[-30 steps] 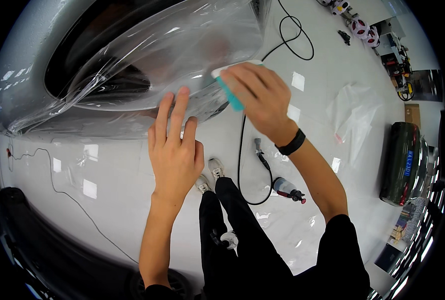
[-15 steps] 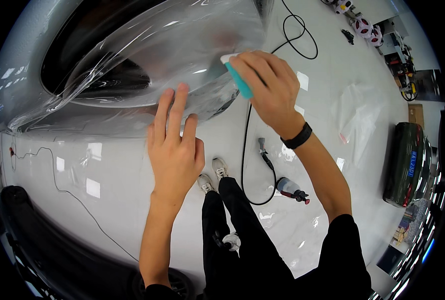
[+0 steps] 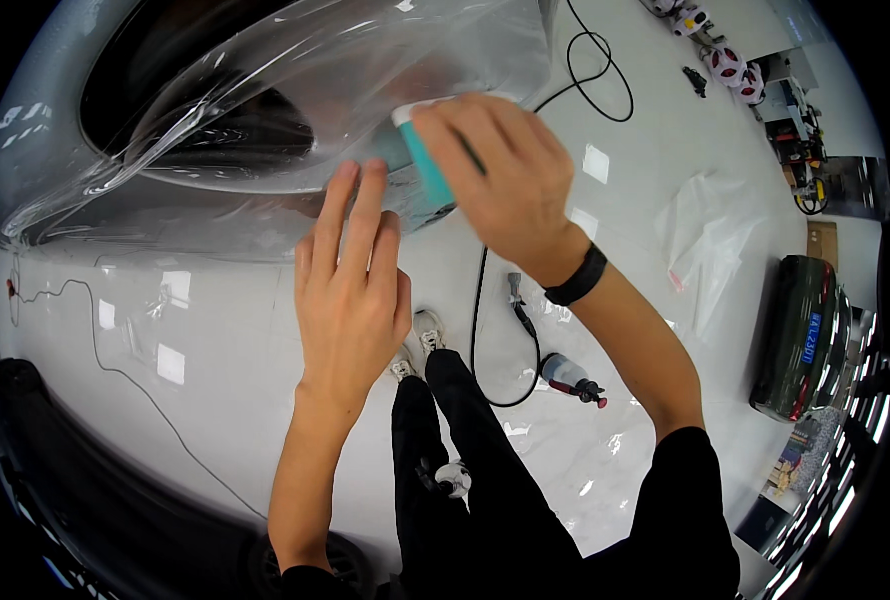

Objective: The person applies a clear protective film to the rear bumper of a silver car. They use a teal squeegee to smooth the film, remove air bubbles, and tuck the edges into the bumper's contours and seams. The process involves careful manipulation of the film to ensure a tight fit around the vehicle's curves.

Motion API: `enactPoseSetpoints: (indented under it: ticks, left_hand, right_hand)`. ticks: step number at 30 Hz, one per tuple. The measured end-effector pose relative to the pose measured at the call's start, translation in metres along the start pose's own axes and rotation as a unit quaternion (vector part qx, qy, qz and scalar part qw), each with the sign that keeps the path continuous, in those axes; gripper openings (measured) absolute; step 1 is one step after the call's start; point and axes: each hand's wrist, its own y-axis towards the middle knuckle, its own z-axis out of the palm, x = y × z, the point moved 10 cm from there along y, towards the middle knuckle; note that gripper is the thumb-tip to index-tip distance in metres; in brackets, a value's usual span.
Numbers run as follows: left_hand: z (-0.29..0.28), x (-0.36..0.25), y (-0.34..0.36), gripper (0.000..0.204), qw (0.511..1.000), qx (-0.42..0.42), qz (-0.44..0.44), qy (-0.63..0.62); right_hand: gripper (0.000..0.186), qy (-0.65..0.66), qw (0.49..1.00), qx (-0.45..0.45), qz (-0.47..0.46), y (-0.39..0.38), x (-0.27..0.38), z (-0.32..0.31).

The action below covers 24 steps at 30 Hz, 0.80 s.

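Note:
Clear plastic film (image 3: 445, 50) drapes in folds over a grey car's bumper (image 3: 30, 165), partly covering a dark opening (image 3: 250, 120) in it. My left hand (image 3: 350, 290) has its fingers stretched out, the fingertips on the film's lower part. In my right hand (image 3: 513, 185) is a teal squeegee (image 3: 423, 165) with a white edge, held against the film just right of my left fingertips. The right hand looks slightly blurred, and its thumb is hidden.
On the glossy floor lie a black hose (image 3: 477, 330), a spray bottle (image 3: 570, 377) and a crumpled plastic sheet (image 3: 705, 240). A thin cable (image 3: 150, 385) runs along the left. A dark car (image 3: 95, 480) stands lower left, a green car (image 3: 797, 335) far right.
My right hand has moved left with the squeegee, closer to my left hand. The left hand stays at nearly the same spot on the film. The view has shifted slightly.

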Motion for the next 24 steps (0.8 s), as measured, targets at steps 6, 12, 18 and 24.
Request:
enactPoseSetpoints:
  ticks: [6,12,18,24]
  left_hand:
    - [0.005,-0.004,-0.001,0.034,0.999,0.029,0.016,0.032]
    - [-0.001,-0.002,0.001,0.038,1.0,0.017,0.009,0.008]
    - [-0.011,0.005,0.0,0.04,1.0,-0.016,0.008,0.002]
    - [-0.014,0.013,-0.001,0.045,0.996,-0.022,-0.002,-0.085]
  right_hand:
    - [0.04,0.012,0.999,0.015,0.043,-0.013,-0.031,-0.021]
    - [0.015,0.269,0.902,0.167,0.295,-0.017,-0.047,-0.004]
    - [0.024,0.237,0.872,0.211,0.374,-0.016,-0.053,0.023]
    - [0.042,0.247,0.856,0.267,0.367,0.0,-0.041,0.045]
